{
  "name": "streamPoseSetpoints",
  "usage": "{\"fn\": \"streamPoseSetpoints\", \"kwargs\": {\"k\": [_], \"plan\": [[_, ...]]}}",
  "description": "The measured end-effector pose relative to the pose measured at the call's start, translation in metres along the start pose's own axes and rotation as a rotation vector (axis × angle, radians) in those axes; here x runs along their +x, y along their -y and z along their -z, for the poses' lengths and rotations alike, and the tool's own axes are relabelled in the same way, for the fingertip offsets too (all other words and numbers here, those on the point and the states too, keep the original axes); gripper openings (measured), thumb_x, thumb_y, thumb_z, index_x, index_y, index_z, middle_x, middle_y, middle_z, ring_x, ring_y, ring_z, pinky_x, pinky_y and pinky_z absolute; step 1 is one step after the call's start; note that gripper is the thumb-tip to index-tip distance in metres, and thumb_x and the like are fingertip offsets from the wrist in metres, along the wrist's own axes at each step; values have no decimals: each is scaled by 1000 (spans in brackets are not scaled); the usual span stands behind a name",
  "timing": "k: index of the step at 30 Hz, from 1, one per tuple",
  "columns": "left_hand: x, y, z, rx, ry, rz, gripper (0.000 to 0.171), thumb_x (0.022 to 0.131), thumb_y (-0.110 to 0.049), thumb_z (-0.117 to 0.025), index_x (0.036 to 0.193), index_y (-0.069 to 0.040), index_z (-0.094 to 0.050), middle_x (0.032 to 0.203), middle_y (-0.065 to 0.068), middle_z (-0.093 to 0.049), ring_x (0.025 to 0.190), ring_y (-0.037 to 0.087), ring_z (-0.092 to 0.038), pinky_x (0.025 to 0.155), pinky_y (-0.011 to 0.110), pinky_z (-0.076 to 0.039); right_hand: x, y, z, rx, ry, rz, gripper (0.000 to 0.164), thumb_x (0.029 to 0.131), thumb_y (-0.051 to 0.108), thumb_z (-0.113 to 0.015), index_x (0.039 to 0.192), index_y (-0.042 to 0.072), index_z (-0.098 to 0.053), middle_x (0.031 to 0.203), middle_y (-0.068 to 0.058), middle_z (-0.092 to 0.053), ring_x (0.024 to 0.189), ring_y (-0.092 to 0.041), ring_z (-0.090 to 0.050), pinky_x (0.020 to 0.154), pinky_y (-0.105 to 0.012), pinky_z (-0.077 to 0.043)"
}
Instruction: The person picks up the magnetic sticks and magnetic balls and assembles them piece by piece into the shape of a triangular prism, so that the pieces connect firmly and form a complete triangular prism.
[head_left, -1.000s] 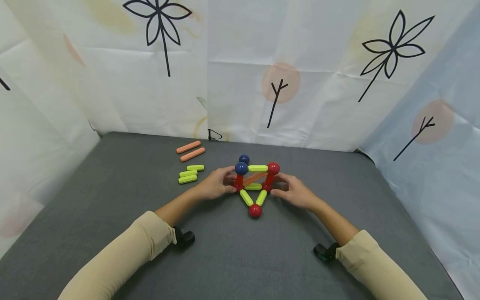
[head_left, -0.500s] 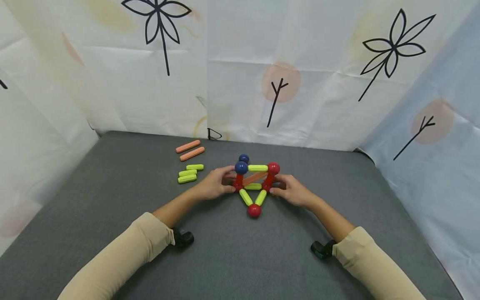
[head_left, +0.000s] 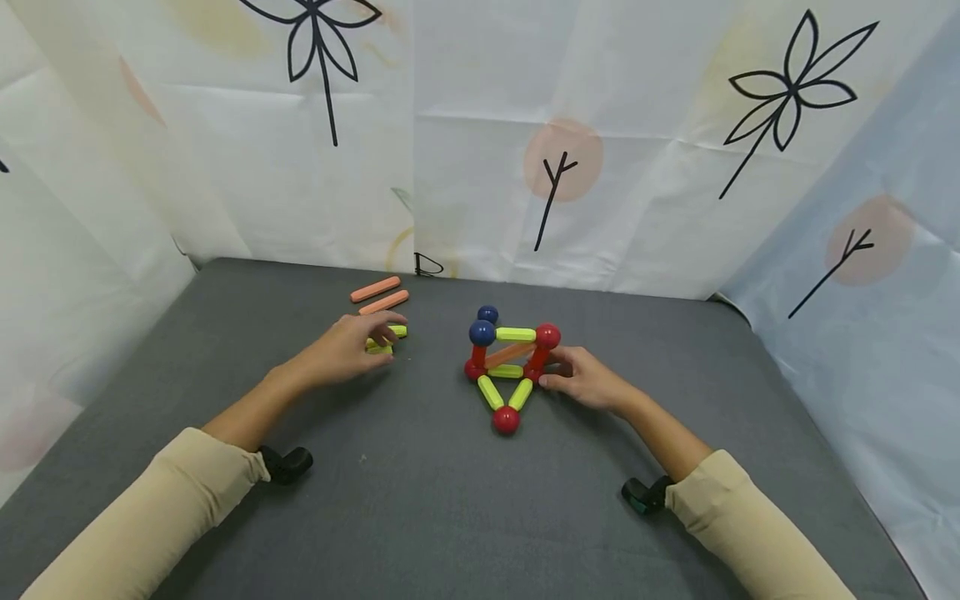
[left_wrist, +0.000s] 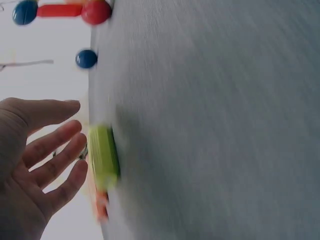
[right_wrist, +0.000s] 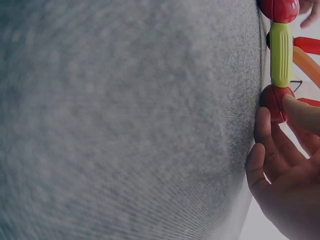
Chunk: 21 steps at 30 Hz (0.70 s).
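A frame of sticks and balls from a building set stands mid-table, with a red front ball [head_left: 506, 420], yellow-green sticks [head_left: 515, 334] and a blue top ball [head_left: 482, 333]. My right hand [head_left: 588, 382] pinches the red ball [right_wrist: 274, 104] at its lower right corner between thumb and fingers. Off to the left, my left hand [head_left: 339, 348] hovers at the loose yellow-green sticks, partly covering them. In the left wrist view its fingers are spread and hold nothing, close beside a loose yellow-green stick [left_wrist: 103, 156].
Two long orange sticks [head_left: 375, 289] lie behind the left hand. Another blue ball [head_left: 487, 314] shows behind the frame's upper left corner. A printed cloth [head_left: 480, 192] hangs along the back of the grey table [head_left: 450, 517].
My left hand has let go of the frame's left side and moved left to the loose yellow-green sticks. The right hand stays on its red ball, and the frame stands nearly as before.
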<state>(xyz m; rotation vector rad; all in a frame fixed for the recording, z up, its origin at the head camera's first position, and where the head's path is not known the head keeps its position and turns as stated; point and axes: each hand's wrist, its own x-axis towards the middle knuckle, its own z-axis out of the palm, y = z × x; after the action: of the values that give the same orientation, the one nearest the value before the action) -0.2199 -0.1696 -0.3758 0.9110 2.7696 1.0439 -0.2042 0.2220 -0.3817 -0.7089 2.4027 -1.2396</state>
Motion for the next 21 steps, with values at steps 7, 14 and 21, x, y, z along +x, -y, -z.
{"fn": "streamPoseSetpoints", "kwargs": {"k": [7,14,21], "plan": [[-21,22,12,-13,-3,16,53,82,3,-77,131,1,-58,108,12,-70,101,29,-66,83,48,-55,1,1,-1,-30,3,8,37,98,3,-59,134,-8,-53,130,-22,-60,119,-37,-59,99,-50,-48],[-21,25,6,-28,5,-12,51,83,5,-76,131,2,-58,109,12,-70,98,27,-66,82,42,-56,0,1,0,-39,2,12,37,99,3,-59,133,-7,-53,130,-22,-60,120,-38,-59,100,-50,-47],[-13,13,-7,18,70,38,60,85,5,-72,140,1,-49,111,15,-69,98,27,-67,82,43,-54,0,3,-2,-43,-1,13,35,99,4,-58,132,-6,-54,130,-22,-59,120,-38,-58,100,-51,-47]]}}
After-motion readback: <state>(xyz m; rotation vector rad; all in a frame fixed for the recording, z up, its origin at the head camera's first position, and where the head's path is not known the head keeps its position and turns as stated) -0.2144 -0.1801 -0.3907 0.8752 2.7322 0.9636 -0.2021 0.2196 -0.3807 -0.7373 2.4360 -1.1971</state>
